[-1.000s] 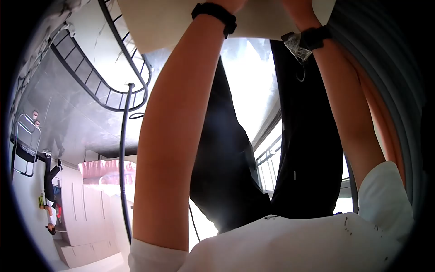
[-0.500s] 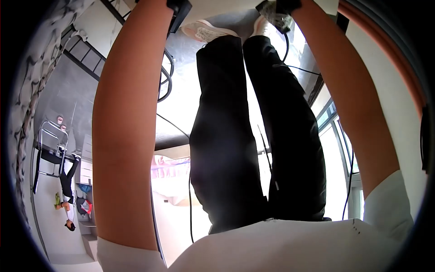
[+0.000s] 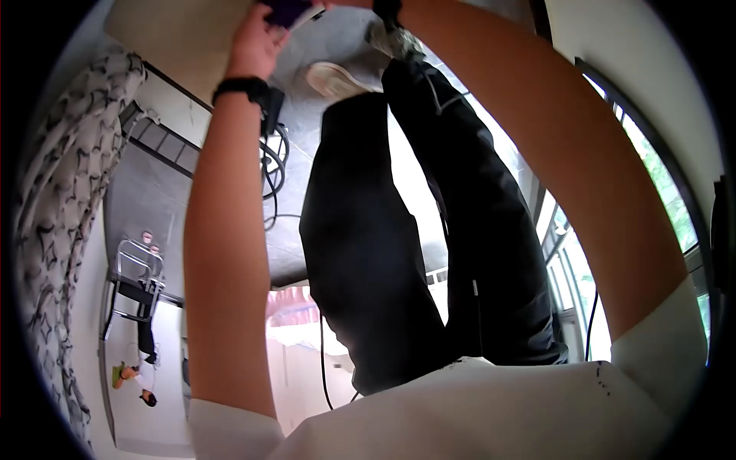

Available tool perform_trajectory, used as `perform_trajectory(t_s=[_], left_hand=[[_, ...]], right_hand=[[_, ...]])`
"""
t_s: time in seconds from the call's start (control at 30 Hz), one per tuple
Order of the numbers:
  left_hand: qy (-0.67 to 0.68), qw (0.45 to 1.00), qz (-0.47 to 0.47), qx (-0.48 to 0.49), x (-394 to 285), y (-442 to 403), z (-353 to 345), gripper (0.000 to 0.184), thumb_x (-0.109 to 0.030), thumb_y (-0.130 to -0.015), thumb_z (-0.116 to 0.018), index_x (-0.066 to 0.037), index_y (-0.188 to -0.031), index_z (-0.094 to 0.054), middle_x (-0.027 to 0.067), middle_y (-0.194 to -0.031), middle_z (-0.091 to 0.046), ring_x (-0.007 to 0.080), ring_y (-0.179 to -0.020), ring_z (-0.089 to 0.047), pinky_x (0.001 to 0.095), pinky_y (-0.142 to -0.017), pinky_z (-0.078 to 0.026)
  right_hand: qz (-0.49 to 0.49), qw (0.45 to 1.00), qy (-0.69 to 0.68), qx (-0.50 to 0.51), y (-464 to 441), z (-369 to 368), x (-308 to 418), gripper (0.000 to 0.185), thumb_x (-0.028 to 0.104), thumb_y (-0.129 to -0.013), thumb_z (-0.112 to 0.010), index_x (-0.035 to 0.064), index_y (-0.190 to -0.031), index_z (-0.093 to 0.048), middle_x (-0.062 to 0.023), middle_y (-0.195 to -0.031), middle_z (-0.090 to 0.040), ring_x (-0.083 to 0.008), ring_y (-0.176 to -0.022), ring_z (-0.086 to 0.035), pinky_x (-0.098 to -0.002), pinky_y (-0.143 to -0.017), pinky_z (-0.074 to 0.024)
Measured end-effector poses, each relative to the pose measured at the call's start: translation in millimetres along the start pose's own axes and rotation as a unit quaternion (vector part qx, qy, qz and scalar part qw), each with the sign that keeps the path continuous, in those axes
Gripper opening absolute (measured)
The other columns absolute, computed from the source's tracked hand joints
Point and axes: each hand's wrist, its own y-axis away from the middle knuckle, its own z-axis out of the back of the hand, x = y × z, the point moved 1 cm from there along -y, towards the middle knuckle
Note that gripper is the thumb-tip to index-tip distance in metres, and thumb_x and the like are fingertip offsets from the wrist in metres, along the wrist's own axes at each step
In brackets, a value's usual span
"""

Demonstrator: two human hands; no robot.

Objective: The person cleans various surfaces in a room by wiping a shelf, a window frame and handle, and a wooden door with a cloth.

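Note:
My left hand (image 3: 257,47) is at the top of the view, fingers closed round a dark purple item (image 3: 287,11) with a whitish edge. The upper frame edge cuts the item off, so its kind does not show. A black watch or band (image 3: 244,89) is on my left wrist. Only a sliver of my right hand (image 3: 351,2) shows at the top edge, close to the purple item; its fingers are mostly hidden. Another black band (image 3: 388,12) is on my right wrist. Below it is a blurred grey-white thing (image 3: 395,43), by my foot.
My legs in black trousers (image 3: 360,207) and one pale shoe (image 3: 336,80) fill the middle. Black cables (image 3: 277,172) hang beside my left forearm. A patterned curtain (image 3: 65,207) is at left, with a metal-framed chair (image 3: 138,268) and another person (image 3: 144,376) beyond. Windows are at right.
Both hands were beyond the top edge; my left hand with the purple item now shows. My right forearm has swung inward to the left. The view has shifted, showing more curtain.

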Motion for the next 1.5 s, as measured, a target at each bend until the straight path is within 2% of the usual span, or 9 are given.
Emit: perform_trajectory(t_s=[0.03,0.1,0.23,0.43,0.53,0.7,0.83,0.97,1.5], left_hand=[[-0.271,0.944,-0.166,0.09,35,-40,35,0.025,-0.028,-0.089,-0.062,-0.011,-0.106,-0.056,0.0037,-0.097,-0.057,0.0193,-0.094,-0.054,0.0369,-0.087,-0.046],[-0.321,0.929,-0.097,0.159,67,-18,35,0.026,-0.032,-0.087,-0.063,-0.013,-0.105,-0.057,0.0018,-0.095,-0.054,0.0154,-0.089,-0.053,0.0356,-0.083,-0.047],[-0.386,0.907,0.112,0.13,100,84,-57,0.026,-0.034,-0.083,-0.063,-0.015,-0.101,-0.059,-0.0013,-0.091,-0.056,0.013,-0.082,-0.054,0.0309,-0.081,-0.044],[-0.442,0.866,0.031,0.232,170,166,-54,0.024,-0.029,-0.086,-0.059,-0.009,-0.1,-0.059,0.0011,-0.088,-0.061,0.0097,-0.082,-0.058,0.0259,-0.069,-0.047],[-0.476,0.856,0.072,0.191,190,205,-48,0.026,-0.028,-0.086,-0.059,-0.009,-0.104,-0.06,0.0004,-0.094,-0.06,0.0103,-0.086,-0.057,0.0283,-0.073,-0.048],[-0.594,0.782,0.009,0.19,218,210,4,0.02,-0.019,-0.086,-0.063,0.0,-0.09,-0.059,0.0008,-0.08,-0.059,0.008,-0.073,-0.053,0.0264,-0.064,-0.046],[-0.623,0.771,0.01,0.129,243,191,17,0.025,-0.015,-0.082,-0.065,0.005,-0.094,-0.056,0.0065,-0.087,-0.062,0.0123,-0.076,-0.058,0.0288,-0.07,-0.05],[-0.773,0.61,-0.024,0.176,283,214,-45,0.026,-0.014,-0.078,-0.065,0.004,-0.093,-0.053,0.009,-0.085,-0.061,0.0141,-0.075,-0.058,0.03,-0.068,-0.05],[-0.828,0.251,-0.131,0.484,676,438,-307,0.042,-0.02,-0.071,-0.068,0.003,-0.102,-0.052,0.0184,-0.092,-0.064,0.0272,-0.085,-0.064,0.0361,-0.078,-0.05]], right_hand=[[-0.014,0.999,0.013,0.05,13,1,-16,0.034,0.021,-0.081,-0.064,0.0025,-0.109,-0.06,-0.021,-0.09,-0.067,-0.0305,-0.078,-0.066,-0.0396,-0.07,-0.0525],[-0.031,0.97,0.236,0.048,53,2,-46,0.033,0.037,-0.082,-0.059,0.0072,-0.094,-0.067,-0.0144,-0.077,-0.068,-0.0292,-0.073,-0.067,-0.0398,-0.067,-0.052],[-0.118,0.984,0.134,-0.006,183,47,-116,0.032,0.034,-0.078,-0.062,0.0075,-0.094,-0.069,-0.0139,-0.081,-0.069,-0.0246,-0.07,-0.067,-0.0377,-0.069,-0.0538],[-0.301,0.927,0.084,-0.207,394,49,-234,0.02,0.019,-0.085,-0.055,0.0049,-0.081,-0.068,-0.0095,-0.075,-0.069,-0.0181,-0.064,-0.065,-0.0347,-0.061,-0.0524],[-0.358,0.892,0.005,-0.276,464,3,-235,0.024,0.01,-0.084,-0.055,0.0046,-0.104,-0.067,-0.0115,-0.078,-0.07,-0.0217,-0.071,-0.068,-0.0346,-0.067,-0.0528],[-0.301,0.896,-0.151,-0.289,516,-101,-224,0.032,0.01,-0.086,-0.053,0.0065,-0.117,-0.06,-0.0082,-0.084,-0.066,-0.0145,-0.072,-0.062,-0.031,-0.063,-0.0499],[-0.234,0.93,-0.138,-0.25,540,-167,-218,0.037,0.007,-0.08,-0.056,0.0071,-0.118,-0.058,-0.0178,-0.097,-0.067,-0.0332,-0.095,-0.064,-0.0411,-0.083,-0.0503],[-0.147,0.926,-0.169,-0.305,571,-210,-221,0.045,-0.003,-0.072,-0.053,0.007,-0.116,-0.06,-0.0157,-0.112,-0.063,-0.0316,-0.109,-0.058,-0.0383,-0.092,-0.0471],[-0.257,0.576,-0.413,-0.657,868,-244,-421,0.04,-0.003,-0.078,-0.05,0.0059,-0.115,-0.06,-0.0077,-0.1,-0.063,-0.0199,-0.08,-0.06,-0.0322,-0.065,-0.0484]])
